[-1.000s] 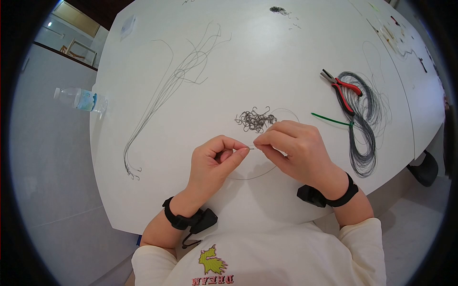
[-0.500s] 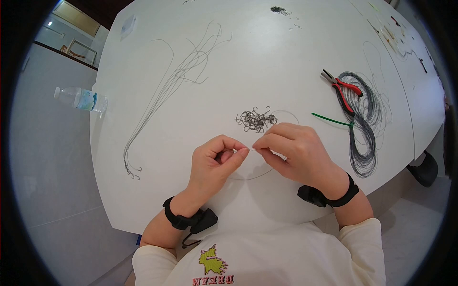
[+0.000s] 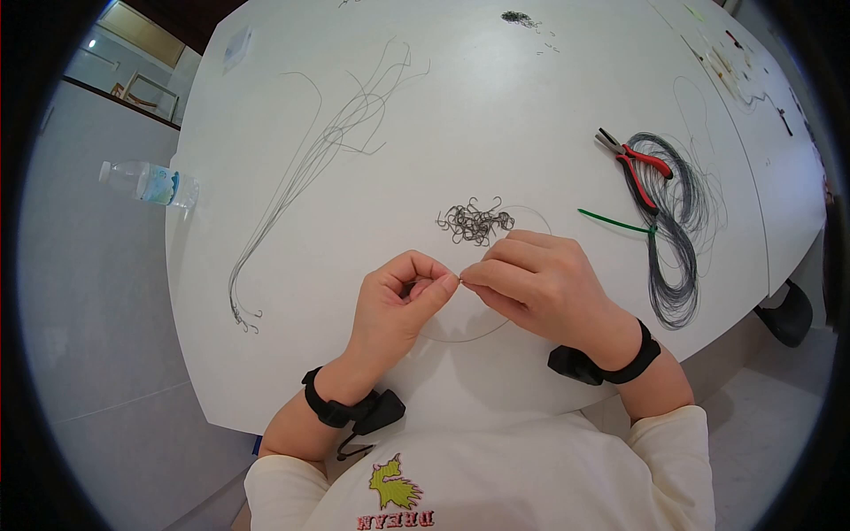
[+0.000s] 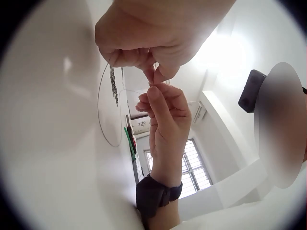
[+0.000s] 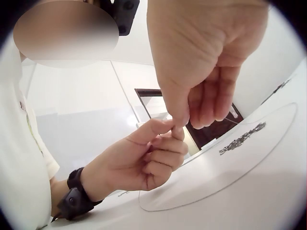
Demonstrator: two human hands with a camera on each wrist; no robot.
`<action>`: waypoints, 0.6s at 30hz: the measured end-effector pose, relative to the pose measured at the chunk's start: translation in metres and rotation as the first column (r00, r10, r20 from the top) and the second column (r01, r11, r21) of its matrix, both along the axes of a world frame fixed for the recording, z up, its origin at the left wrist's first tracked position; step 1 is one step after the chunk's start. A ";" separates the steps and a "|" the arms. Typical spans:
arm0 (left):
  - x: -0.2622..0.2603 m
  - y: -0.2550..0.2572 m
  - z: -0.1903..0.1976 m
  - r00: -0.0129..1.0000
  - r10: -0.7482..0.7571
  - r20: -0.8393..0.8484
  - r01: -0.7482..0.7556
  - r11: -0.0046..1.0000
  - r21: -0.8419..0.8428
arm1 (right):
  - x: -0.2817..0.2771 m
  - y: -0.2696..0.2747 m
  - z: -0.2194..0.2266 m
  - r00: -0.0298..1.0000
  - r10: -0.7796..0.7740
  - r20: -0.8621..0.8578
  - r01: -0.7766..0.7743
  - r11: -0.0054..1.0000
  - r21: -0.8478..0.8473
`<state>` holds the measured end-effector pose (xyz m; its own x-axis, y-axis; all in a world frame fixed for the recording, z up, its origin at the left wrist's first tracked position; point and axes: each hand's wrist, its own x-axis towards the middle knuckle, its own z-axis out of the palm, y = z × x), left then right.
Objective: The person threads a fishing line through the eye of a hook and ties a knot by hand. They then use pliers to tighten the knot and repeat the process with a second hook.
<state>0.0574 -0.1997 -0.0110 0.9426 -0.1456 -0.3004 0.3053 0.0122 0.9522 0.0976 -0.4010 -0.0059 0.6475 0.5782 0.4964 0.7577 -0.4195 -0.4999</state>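
White table (image 3: 496, 106) | both hands' fingers pinch wire (image 5: 216, 189) | head view alone shows pliers (image 3: 633, 159)

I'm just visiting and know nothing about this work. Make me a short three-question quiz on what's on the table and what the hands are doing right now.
1. True or false: the red-handled pliers are in the right hand.
2. What lies just beyond the fingertips, further up the white table? A. a pile of small dark hooks B. a plastic bottle C. a green cable tie
3. Fill in: the left hand and the right hand meet at the fingertips, pinching a thin ____ that loops over the table.

Key
1. False: the pliers lie on the bundle of dark wire, away from both hands.
2. A
3. wire
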 end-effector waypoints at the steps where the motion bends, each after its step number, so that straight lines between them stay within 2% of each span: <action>1: 0.000 0.000 -0.001 1.000 0.004 0.007 -0.004 1.000 -0.011 | 0.000 0.000 0.000 1.000 0.002 0.012 -0.002 1.000 0.003; 9: 0.003 -0.002 0.003 0.999 -0.014 0.046 0.014 1.000 0.004 | 0.001 0.002 0.000 0.998 -0.033 0.059 0.029 0.998 0.059; 11: 0.006 -0.003 0.013 0.998 0.022 -0.053 -0.023 0.999 -0.022 | 0.001 0.001 0.001 0.995 -0.044 0.085 0.038 0.996 0.075; 12: 0.006 -0.003 0.013 0.998 0.022 -0.051 -0.023 1.000 -0.021 | 0.001 0.000 0.001 0.994 -0.051 0.092 0.045 0.997 0.068; 18: 0.006 -0.001 0.005 0.994 -0.006 0.111 -0.001 0.998 0.064 | 0.001 -0.001 0.002 0.989 -0.060 0.134 0.053 0.997 0.055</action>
<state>0.0635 -0.2005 -0.0064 0.9703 -0.1321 -0.2026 0.1975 -0.0502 0.9790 0.0985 -0.4021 -0.0034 0.6030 0.5139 0.6101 0.7959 -0.4398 -0.4162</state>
